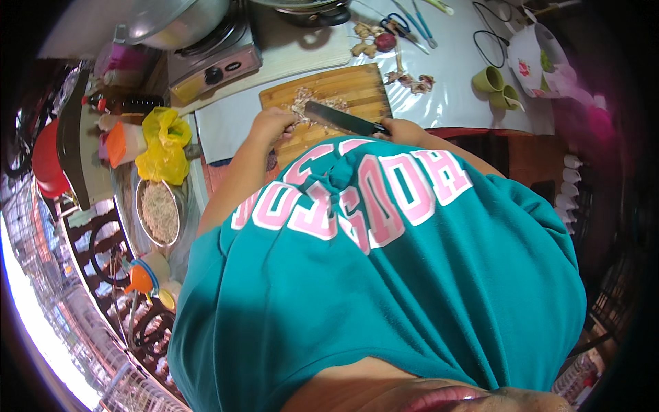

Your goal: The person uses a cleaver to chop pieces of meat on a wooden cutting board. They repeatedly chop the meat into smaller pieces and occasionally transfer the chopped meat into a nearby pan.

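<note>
A wooden cutting board [355, 85] lies in front of me, its lower part hidden behind my teal shirt. Finely chopped pale pieces [301, 100], apparently garlic or onion, are scattered on its left half. My right hand [404, 133] grips the black handle of a kitchen knife [337, 117], whose wide blade points left across the board, its tip beside the chopped bits. At the board's left edge is my left hand [274, 123], fingers curled close to the pieces. Whether those fingers pinch anything is hidden.
Beyond the board are a gas stove [216, 74] bearing a metal pot [175, 26], and a dark-handled pan [314, 15]. Ginger [365, 38], a red onion [385, 42], scissors [396, 24] and garlic remnants [412, 82] lie right. A yellow plastic bag [163, 149] and filled bowl [158, 212] stand left.
</note>
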A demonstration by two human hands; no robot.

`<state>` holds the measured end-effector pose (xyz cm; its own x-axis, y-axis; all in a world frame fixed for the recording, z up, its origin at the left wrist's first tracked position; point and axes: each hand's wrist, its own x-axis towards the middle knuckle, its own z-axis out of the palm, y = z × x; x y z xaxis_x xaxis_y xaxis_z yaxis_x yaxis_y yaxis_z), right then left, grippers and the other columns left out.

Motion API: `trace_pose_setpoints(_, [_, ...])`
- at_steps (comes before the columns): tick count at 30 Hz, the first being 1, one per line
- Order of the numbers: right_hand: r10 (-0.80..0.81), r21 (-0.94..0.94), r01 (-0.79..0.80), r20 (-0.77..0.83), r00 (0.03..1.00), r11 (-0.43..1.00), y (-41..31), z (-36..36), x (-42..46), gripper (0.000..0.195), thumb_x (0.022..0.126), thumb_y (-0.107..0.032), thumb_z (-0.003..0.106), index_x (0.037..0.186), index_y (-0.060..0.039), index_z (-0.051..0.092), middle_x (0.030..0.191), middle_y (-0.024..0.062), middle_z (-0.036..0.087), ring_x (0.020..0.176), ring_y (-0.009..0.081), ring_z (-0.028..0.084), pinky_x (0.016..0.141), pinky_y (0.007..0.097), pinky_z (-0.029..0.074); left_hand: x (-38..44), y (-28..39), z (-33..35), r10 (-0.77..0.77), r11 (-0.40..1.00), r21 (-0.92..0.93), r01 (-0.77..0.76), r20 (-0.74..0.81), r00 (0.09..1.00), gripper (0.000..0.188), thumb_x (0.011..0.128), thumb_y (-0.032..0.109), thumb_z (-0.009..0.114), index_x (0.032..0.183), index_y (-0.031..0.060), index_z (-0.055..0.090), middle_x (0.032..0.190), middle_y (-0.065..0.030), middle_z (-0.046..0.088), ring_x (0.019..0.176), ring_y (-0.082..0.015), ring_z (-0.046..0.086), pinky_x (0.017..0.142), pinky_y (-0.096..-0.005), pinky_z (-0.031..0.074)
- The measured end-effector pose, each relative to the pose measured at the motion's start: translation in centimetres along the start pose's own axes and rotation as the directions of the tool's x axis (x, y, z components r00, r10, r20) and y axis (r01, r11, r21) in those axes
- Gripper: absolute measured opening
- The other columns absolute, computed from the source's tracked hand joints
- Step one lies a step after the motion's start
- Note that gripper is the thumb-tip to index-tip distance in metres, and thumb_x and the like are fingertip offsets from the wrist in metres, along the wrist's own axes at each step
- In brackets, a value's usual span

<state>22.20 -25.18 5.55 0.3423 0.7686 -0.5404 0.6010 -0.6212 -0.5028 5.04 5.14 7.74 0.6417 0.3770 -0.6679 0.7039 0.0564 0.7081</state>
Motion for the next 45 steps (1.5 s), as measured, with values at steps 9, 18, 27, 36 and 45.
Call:
trace_pose_setpoints(9, [-0.034, 0.173, 0.024, 0.057, 0.998, 0.985, 2.2, -0.2, 1.8, 0.047, 0.091, -0.047, 0.060, 0.104, -0.0026, 0.063, 0.096, 0.0235, 0.068, 0.093, 0.0384, 0.066, 0.082, 0.0450, 0.049, 4.3, 9.7, 6.1, 0.293, 0.880, 0.314, -0.357, 0.233, 0.927, 0.031, 0.078, 0.033, 0.078, 0.080, 0.0019, 0.076, 0.064, -0.0076, 0.067, 0.055, -0.0138, 0.062, 0.054, -0.0302, 0.053])
trace_pose_setpoints(18, [-0.083, 0.159, 0.064, 0.110, 0.991, 0.985, 5.0, 0.3, 4.5, 0.057, 0.087, -0.054, 0.063, 0.108, -0.0014, 0.063, 0.100, 0.0244, 0.068, 0.096, 0.0388, 0.066, 0.084, 0.0449, 0.049, 8.5, 13.4, 17.1, 0.509, 0.757, 0.409, -0.511, 0.123, 0.852, 0.031, 0.082, 0.034, 0.078, 0.095, 0.0054, 0.075, 0.078, -0.0080, 0.070, 0.069, -0.0164, 0.065, 0.065, -0.0316, 0.053])
trace_pose_setpoints(27, [-0.150, 0.148, 0.125, 0.175, 0.973, 0.981, 5.7, -1.7, 5.3, 0.058, 0.087, -0.053, 0.063, 0.115, -0.0022, 0.063, 0.107, 0.0221, 0.068, 0.100, 0.0370, 0.066, 0.087, 0.0438, 0.050, 9.7, 24.7, 6.2, 0.806, 0.501, 0.753, -0.427, -0.225, 0.548, 0.019, 0.087, 0.018, 0.065, 0.102, 0.0102, 0.075, 0.105, -0.0167, 0.070, 0.097, -0.0353, 0.066, 0.088, -0.0414, 0.051])
trace_pose_setpoints(36, [-0.202, 0.174, 0.161, 0.249, 0.947, 0.971, 5.5, -3.4, 5.1, 0.059, 0.089, -0.055, 0.061, 0.113, -0.0014, 0.062, 0.104, 0.0232, 0.068, 0.098, 0.0382, 0.066, 0.084, 0.0445, 0.051, 18.4, 27.8, 1.4, 0.398, 0.360, 0.933, 0.006, -0.160, 0.904, 0.037, 0.094, 0.020, 0.057, 0.130, 0.0182, 0.063, 0.126, -0.0150, 0.064, 0.117, -0.0328, 0.061, 0.101, -0.0413, 0.046])
trace_pose_setpoints(45, [-0.247, 0.190, 0.195, 0.305, 0.920, 0.962, 5.8, -4.4, 5.3, 0.045, 0.085, -0.042, 0.066, 0.106, -0.0022, 0.062, 0.101, 0.0241, 0.068, 0.094, 0.0387, 0.067, 0.082, 0.0443, 0.052, 25.5, 29.1, 1.3, 0.669, 0.303, 0.919, -0.251, -0.018, 0.743, 0.043, 0.094, 0.012, 0.055, 0.136, 0.0067, 0.054, 0.140, -0.0179, 0.053, 0.128, -0.0338, 0.051, 0.107, -0.0415, 0.041])
